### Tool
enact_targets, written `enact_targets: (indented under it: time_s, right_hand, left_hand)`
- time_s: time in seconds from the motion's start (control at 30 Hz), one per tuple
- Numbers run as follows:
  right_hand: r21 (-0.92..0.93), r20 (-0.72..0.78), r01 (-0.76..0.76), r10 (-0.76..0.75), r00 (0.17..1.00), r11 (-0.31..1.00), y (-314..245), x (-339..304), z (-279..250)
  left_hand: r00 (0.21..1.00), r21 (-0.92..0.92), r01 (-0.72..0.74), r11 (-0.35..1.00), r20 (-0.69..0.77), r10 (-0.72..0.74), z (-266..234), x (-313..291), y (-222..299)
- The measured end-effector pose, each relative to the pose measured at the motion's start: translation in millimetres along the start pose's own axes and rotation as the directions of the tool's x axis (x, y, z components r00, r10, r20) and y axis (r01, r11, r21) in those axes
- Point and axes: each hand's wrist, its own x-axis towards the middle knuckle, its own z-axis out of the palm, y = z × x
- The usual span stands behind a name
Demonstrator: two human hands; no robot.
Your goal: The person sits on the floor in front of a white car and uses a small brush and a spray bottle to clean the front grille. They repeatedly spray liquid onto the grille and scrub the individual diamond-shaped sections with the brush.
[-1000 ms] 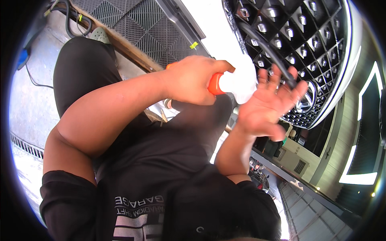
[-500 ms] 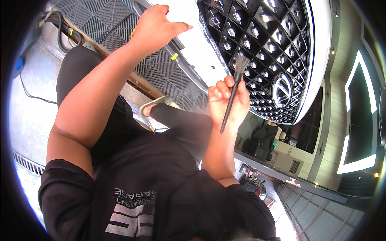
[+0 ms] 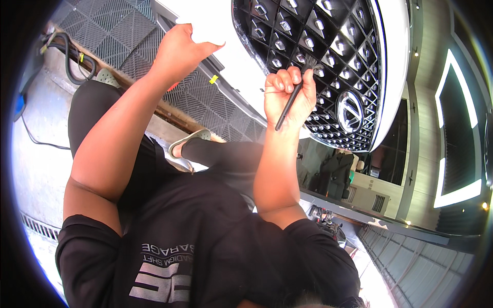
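My right hand (image 3: pixel 277 97) is closed around a black detailing brush (image 3: pixel 284 117), its handle slanting down over the wrist. The brush's grey bristles reach into the black grille (image 3: pixel 345 61), which carries several small chrome inserts and a round emblem (image 3: pixel 351 112). Over at the upper left, my left hand (image 3: pixel 179 54) has its thumb and forefinger spread apart against the car's white bumper (image 3: pixel 241 74). Strong glare washes out the white around those fingertips, and the other left fingers are partly hidden.
Dark ribbed floor tiles (image 3: pixel 118 31) lie under the bumper. A black hose (image 3: pixel 77 79) curves at the far left. A yellow tag (image 3: pixel 213 79) sits at the bumper's lower edge. My knees and sandals are below, close to a raised floor edge.
My right hand has risen slightly, and the bristles have gone from standing in front of the grille to in among its cells. My left hand stays spread at the bumper.
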Motion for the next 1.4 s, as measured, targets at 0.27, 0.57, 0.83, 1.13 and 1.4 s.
enact_targets:
  time_s: [0.27,0.57,0.83,1.13,1.4]
  right_hand:
    - [0.001,0.046,-0.025,0.025,0.999,1.0,2,-4,-3]
    - [-0.306,-0.018,0.051,-0.059,0.998,0.951,33,-28,-25]
    - [-0.542,-0.629,-0.392,-0.049,0.776,0.743,94,-89,-150]
    - [-0.326,-0.482,-0.576,0.392,0.784,0.749,90,-104,-154]
    - [-0.721,-0.261,-0.378,0.278,0.925,0.58,28,-111,-102]
  left_hand:
    - [0.959,0.729,-0.263,0.632,0.269,0.088,17,-21,-3]
    - [0.966,0.148,0.047,0.988,0.245,-0.082,38,-47,-15]
    - [0.938,-0.536,0.28,0.796,0.328,-0.109,43,-66,11]
    - [0.92,-0.035,0.004,0.999,0.391,0.01,37,-67,5]
    - [0.807,0.406,-0.52,0.752,0.521,0.277,7,-32,7]
